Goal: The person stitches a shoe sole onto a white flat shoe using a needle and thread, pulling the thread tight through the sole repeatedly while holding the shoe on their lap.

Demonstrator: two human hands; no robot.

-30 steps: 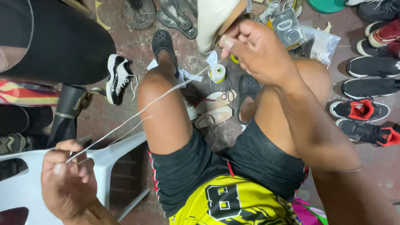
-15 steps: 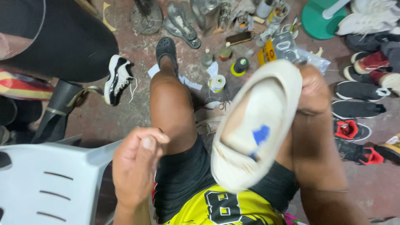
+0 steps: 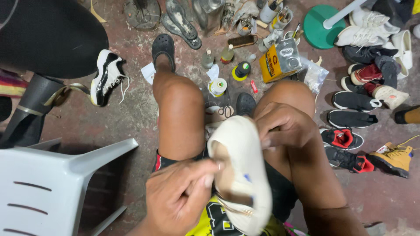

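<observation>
Seated person, seen from above, knees apart over a stained floor. A cream shoe (image 3: 243, 170) lay across the lap, sole side partly up, its long axis running from the waist out toward the knees and tilted a little to the person's right.

Left hand (image 3: 179, 196) sat at the shoe's near, left edge, fingers curled shut with the thumb and forefinger pinched against the rim; whether a needle or thread was in that pinch could not be told. Right hand (image 3: 286, 126) sat at the shoe's far end, closed over the toe, fingers wrapped and pressing. Both hands touched the shoe; the left was nearer the body, the right farther out, so the shoe lay between them along its length.

Beyond the shoe, between the feet: a thread spool (image 3: 217, 86), scissors (image 3: 225, 110), small bottles (image 3: 227, 54) and a yellow tin (image 3: 280, 61). Right of the shoe, well apart, a row of sneakers (image 3: 350, 101) and a tan boot (image 3: 393, 158). Left of the shoe, a white plastic chair (image 3: 48, 183); farther out, a black-and-white sneaker (image 3: 106, 76).
</observation>
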